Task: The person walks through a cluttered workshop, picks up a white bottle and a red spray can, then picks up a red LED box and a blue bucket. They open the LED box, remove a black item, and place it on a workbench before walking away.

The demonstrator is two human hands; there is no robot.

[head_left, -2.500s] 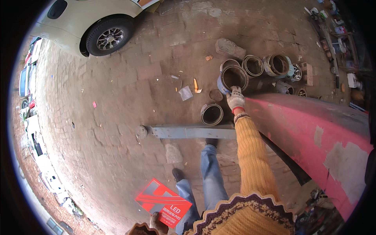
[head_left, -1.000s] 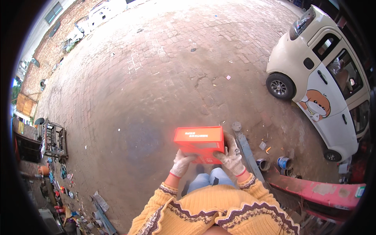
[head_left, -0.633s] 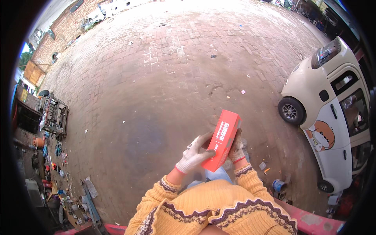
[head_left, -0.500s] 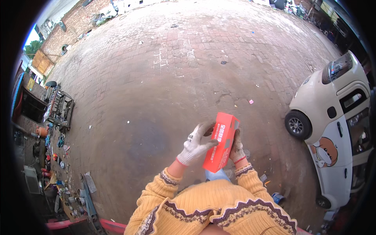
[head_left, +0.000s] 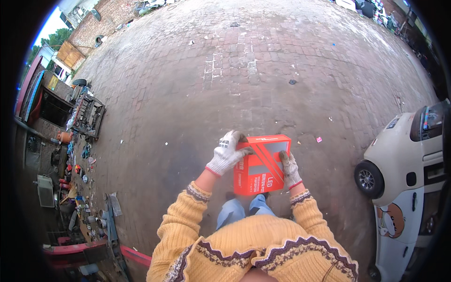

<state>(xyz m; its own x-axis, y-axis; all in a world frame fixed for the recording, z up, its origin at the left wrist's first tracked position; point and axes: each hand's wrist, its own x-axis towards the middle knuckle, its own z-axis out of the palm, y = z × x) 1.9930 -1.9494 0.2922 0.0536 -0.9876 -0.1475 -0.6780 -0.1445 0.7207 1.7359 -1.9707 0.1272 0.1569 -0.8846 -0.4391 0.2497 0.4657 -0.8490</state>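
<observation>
White lettering on red box; dark print on left glove

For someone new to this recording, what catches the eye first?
The bright red box, held between the gloved left hand and gloved right hand near the picture's centre. Then the pale van at the right edge, with a cartoon animal on its side.

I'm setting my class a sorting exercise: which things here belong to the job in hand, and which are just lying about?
Job in hand:
red box
left hand and right hand, gloved, holding it

Lying about:
pink scrap
dark scrap
metal frame
parked van
</observation>
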